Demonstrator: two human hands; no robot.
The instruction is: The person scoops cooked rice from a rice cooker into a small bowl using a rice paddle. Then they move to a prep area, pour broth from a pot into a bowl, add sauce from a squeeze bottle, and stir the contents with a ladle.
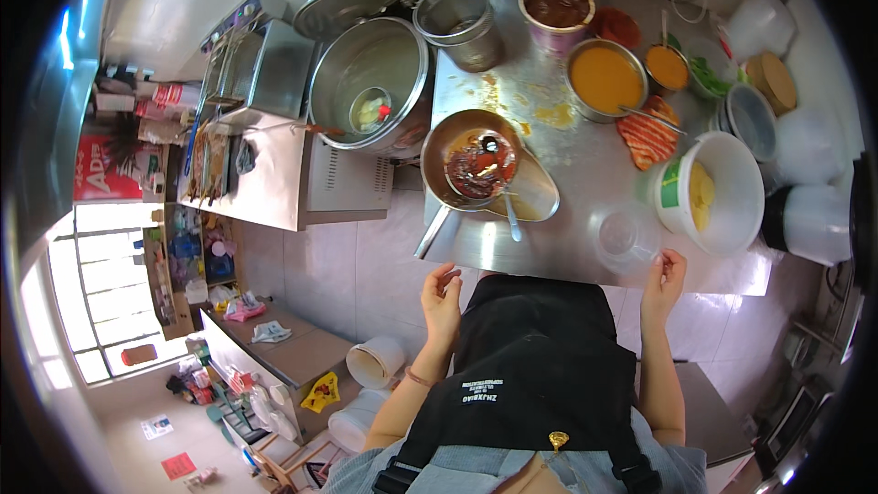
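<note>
My left hand (441,300) hangs just off the front edge of the steel counter (567,252), below the pan's handle, fingers loosely curled and holding nothing. Nearest it is a steel saucepan (437,165) with dark red sauce and a spoon (513,218). An oval steel tray (541,185) lies partly under the pan. At the same edge, farther right, my right hand (668,282) has its fingertips pinched at the rim of a clear plastic bowl (620,232). The bowl rests on the counter and looks see-through.
A white bucket (736,187) with yellow contents stands at right. Behind are a bowl of orange liquid (605,80), a red-striped cloth (647,135) and a tub of dark paste (557,5). A large steel pot (326,82) and fryer (279,69) stand left. Yellowish spills mark the counter.
</note>
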